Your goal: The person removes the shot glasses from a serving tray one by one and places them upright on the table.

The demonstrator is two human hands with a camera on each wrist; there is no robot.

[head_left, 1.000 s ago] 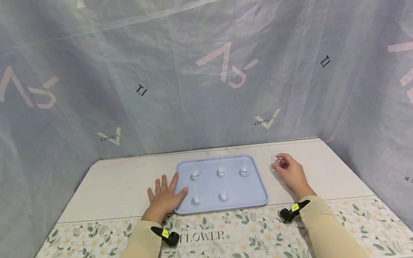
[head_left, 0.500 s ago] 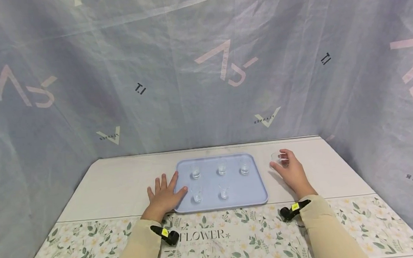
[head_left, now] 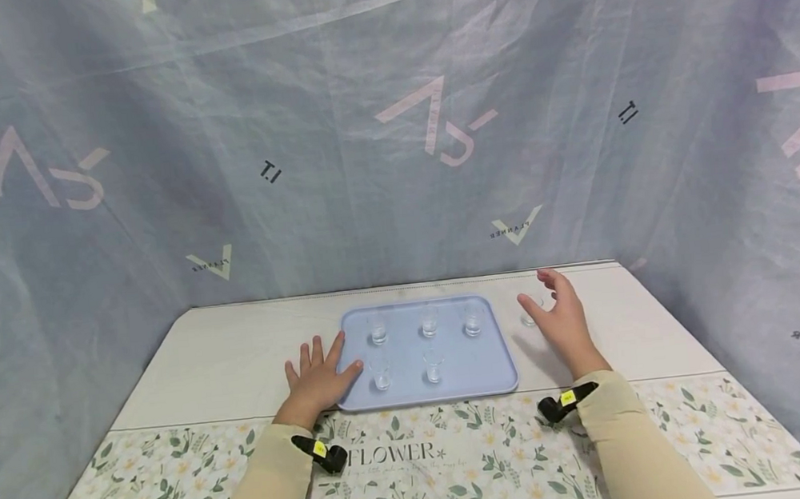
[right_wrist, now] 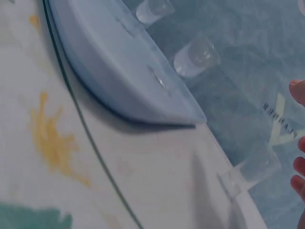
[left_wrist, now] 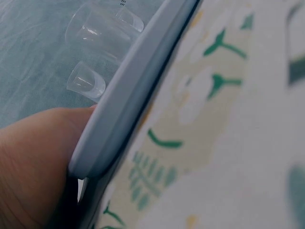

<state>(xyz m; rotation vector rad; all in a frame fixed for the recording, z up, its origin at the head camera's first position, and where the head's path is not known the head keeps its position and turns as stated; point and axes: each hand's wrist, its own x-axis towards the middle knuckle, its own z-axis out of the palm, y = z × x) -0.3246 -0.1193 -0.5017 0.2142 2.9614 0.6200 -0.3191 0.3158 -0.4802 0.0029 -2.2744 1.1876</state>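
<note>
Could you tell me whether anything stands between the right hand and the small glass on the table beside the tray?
Nothing visible does. The right hand is open just beside the small glass, which stands on the table to the right of the tray. The tray's own glasses lie on its far side.

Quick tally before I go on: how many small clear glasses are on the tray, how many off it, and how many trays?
Small clear glasses on the blue tray: 5 (back row; front row)
Small clear glasses off the tray: 1, on the table beside the right hand, at
Blue trays: 1
Total: 7 things
</note>
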